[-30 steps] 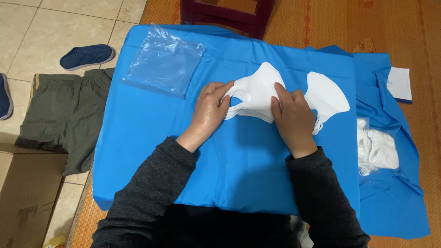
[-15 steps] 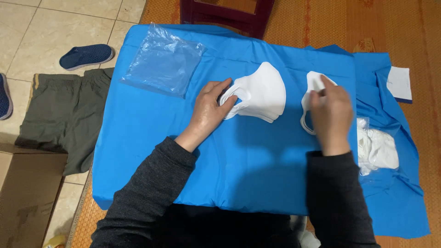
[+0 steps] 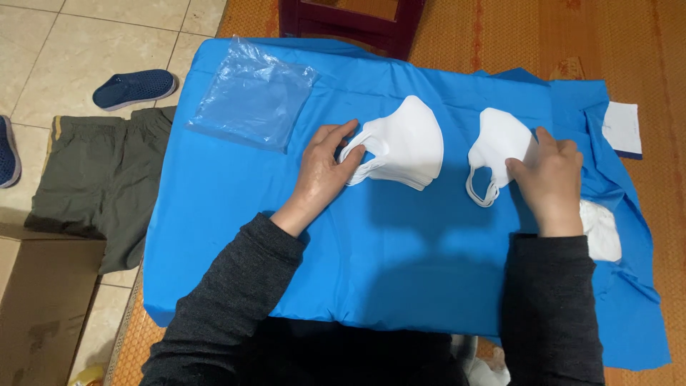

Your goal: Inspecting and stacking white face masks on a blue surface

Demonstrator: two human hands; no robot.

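A stack of white face masks (image 3: 404,145) lies in the middle of a blue cloth (image 3: 400,264) spread over a low surface. My left hand (image 3: 323,171) rests at the stack's left edge, fingers on the ear loops. To the right lies a single white mask (image 3: 496,146) with its ear loop hanging toward me. My right hand (image 3: 550,179) pinches that mask's right edge. A clear plastic bag (image 3: 254,100) lies flat at the cloth's far left corner.
More white masks (image 3: 600,229) sit in the cloth's folds at the right, behind my right wrist. A white paper (image 3: 623,129) lies at the far right. Dark green shorts (image 3: 100,179), a blue shoe (image 3: 132,87) and a cardboard box (image 3: 43,300) are on the floor at the left. A dark wooden chair base (image 3: 346,21) stands beyond.
My right hand left the stack and moved right to the single mask, then drew it slightly rightward. My left hand has stayed at the stack's left edge.
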